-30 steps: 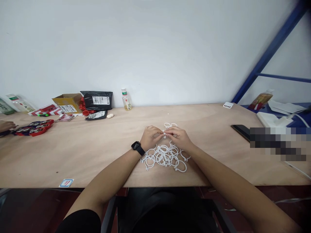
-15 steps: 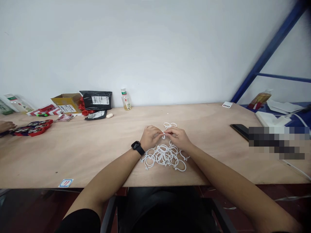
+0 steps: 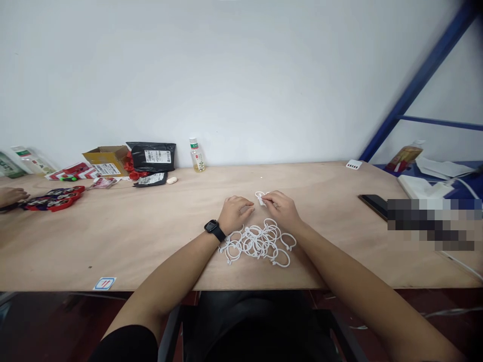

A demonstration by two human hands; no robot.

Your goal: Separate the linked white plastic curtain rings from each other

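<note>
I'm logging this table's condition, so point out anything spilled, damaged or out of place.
Nothing looks spilled or damaged. Most white rings lie in a loose, overlapping heap, untidy but hardly odd. What stands out is a pixelated patch at the right, bordering the dark flat device: it hides whatever is there.

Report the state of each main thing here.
Bare left hand: open, fingers curled
Bare right hand: pinching small white plastic piece
White plastic rings: mostly heaped
Black rectangular smartwatch: strapped on left wrist
Brown cardboard box: open
Central clear plastic bottle: upright, capped
Black rectangular phone: lying flat
</note>
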